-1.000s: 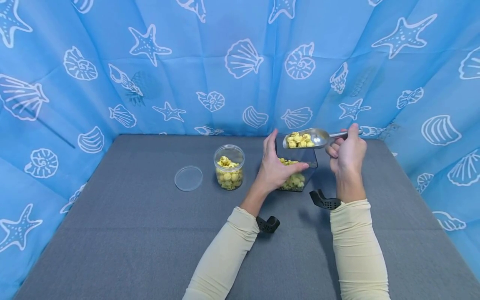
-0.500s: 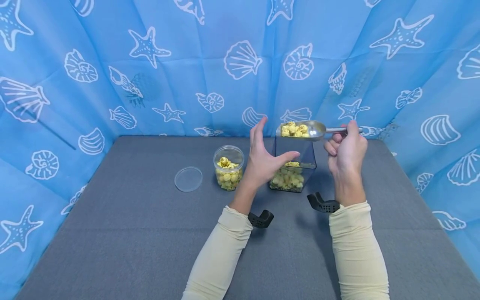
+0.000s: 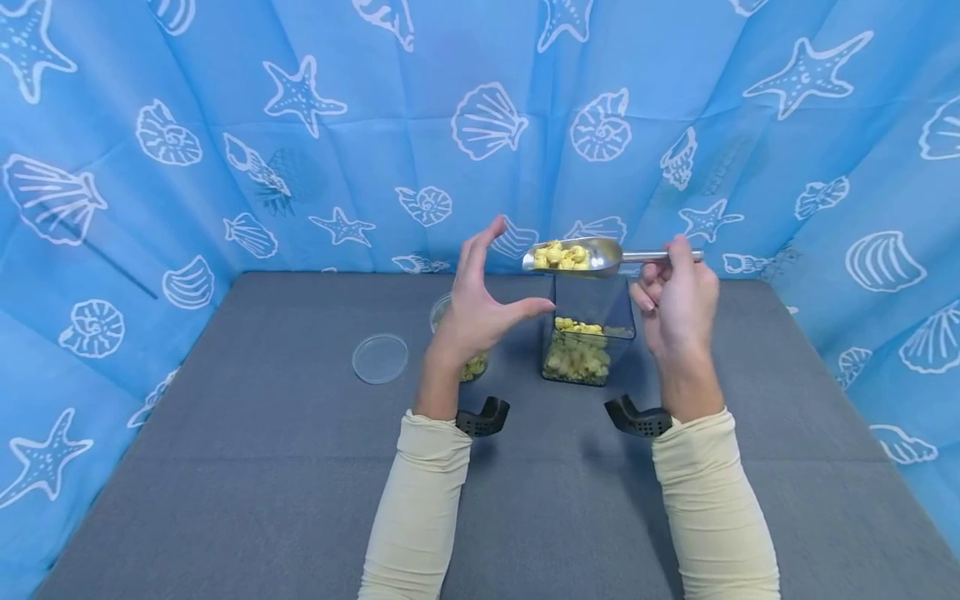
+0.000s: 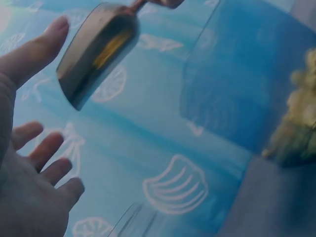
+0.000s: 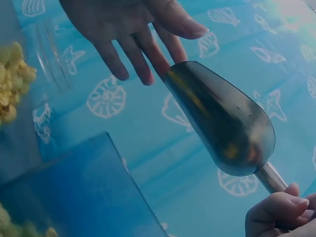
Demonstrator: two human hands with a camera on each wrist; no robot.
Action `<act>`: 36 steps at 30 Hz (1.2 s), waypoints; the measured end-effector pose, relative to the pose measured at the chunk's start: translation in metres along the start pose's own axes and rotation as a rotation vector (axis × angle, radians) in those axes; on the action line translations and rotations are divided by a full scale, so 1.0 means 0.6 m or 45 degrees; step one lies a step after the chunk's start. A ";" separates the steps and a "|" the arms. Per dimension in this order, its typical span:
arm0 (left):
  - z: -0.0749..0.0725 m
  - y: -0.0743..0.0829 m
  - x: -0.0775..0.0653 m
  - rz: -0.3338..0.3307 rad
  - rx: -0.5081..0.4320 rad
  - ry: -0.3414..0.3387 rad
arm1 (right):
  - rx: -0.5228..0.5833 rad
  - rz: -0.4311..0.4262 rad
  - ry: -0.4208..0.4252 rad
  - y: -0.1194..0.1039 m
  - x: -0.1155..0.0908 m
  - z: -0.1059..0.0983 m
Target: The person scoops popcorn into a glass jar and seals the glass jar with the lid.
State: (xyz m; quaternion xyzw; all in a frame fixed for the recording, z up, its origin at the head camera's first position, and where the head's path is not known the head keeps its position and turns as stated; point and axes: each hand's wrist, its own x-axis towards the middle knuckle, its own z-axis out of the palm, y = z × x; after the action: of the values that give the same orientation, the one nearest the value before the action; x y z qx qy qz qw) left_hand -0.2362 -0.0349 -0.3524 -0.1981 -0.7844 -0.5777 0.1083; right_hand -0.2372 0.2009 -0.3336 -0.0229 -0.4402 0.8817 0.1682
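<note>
In the head view my right hand (image 3: 681,300) grips the handle of a metal scoop (image 3: 606,255), held level above the back of the table with popcorn (image 3: 562,256) in its bowl. The scoop's underside faces the right wrist view. My left hand (image 3: 474,312) is spread, thumb apart from the fingers, and holds nothing. It hovers in front of a round clear jar (image 3: 474,367) of popcorn and hides most of it. Right of that hand stands a square, dark-tinted clear container (image 3: 588,350), partly filled with popcorn, below the scoop.
A round clear lid (image 3: 380,358) lies flat on the grey tablecloth (image 3: 300,467), left of the jar. Behind the table hangs a blue curtain (image 3: 420,125) printed with white shells and starfish.
My left hand has let go of the square container and moved left, over to the jar. The loaded scoop has risen and shifted left in my right hand.
</note>
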 end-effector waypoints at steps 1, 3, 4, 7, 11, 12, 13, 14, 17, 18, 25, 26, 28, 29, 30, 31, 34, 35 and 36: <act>-0.006 -0.001 -0.002 -0.014 0.018 -0.013 | -0.018 -0.001 -0.015 0.003 -0.002 0.002; -0.018 -0.002 -0.004 -0.029 0.046 -0.029 | -0.064 -0.007 -0.038 0.011 -0.006 0.006; -0.023 -0.003 -0.005 -0.036 0.055 -0.033 | -0.082 -0.006 -0.050 0.015 -0.008 0.009; -0.040 -0.007 -0.009 -0.053 0.049 -0.041 | -0.103 0.001 -0.088 0.028 -0.013 0.016; -0.059 -0.014 -0.013 -0.055 0.041 -0.057 | -0.123 0.015 -0.138 0.044 -0.018 0.024; -0.064 -0.016 -0.013 -0.057 0.044 -0.067 | -0.136 0.016 -0.148 0.047 -0.019 0.026; -0.069 -0.018 -0.014 -0.059 0.047 -0.079 | -0.152 0.017 -0.159 0.050 -0.021 0.027; -0.073 -0.020 -0.014 -0.064 0.050 -0.091 | -0.165 0.022 -0.168 0.052 -0.022 0.028; -0.085 -0.027 -0.016 -0.088 0.062 -0.120 | -0.193 0.033 -0.201 0.059 -0.024 0.031; -0.088 -0.029 -0.017 -0.101 0.074 -0.127 | -0.208 0.037 -0.213 0.061 -0.025 0.032; -0.100 -0.050 -0.022 -0.223 0.108 -0.216 | -0.306 0.093 -0.256 0.069 -0.027 0.032; -0.101 -0.052 -0.022 -0.233 0.099 -0.231 | -0.314 0.100 -0.259 0.069 -0.027 0.031; -0.102 -0.058 -0.022 -0.239 0.073 -0.258 | -0.318 0.119 -0.269 0.070 -0.026 0.030; -0.102 -0.061 -0.022 -0.245 0.056 -0.268 | -0.313 0.128 -0.276 0.070 -0.025 0.030; -0.103 -0.063 -0.022 -0.249 0.048 -0.277 | -0.312 0.137 -0.284 0.070 -0.024 0.029; -0.103 -0.065 -0.022 -0.249 0.040 -0.288 | -0.309 0.147 -0.290 0.069 -0.024 0.029; -0.104 -0.071 -0.021 -0.264 0.041 -0.321 | -0.329 0.173 -0.309 0.068 -0.022 0.028; -0.105 -0.073 -0.020 -0.272 0.051 -0.334 | -0.336 0.183 -0.313 0.067 -0.022 0.028; -0.105 -0.075 -0.020 -0.281 0.062 -0.346 | -0.352 0.190 -0.317 0.067 -0.022 0.028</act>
State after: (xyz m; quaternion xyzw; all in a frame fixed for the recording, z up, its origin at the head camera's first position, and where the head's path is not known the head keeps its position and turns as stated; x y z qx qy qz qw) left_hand -0.2488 -0.1083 -0.3767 -0.1844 -0.8225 -0.5349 -0.0580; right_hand -0.2389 0.1616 -0.3563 0.0308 -0.5715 0.8190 0.0420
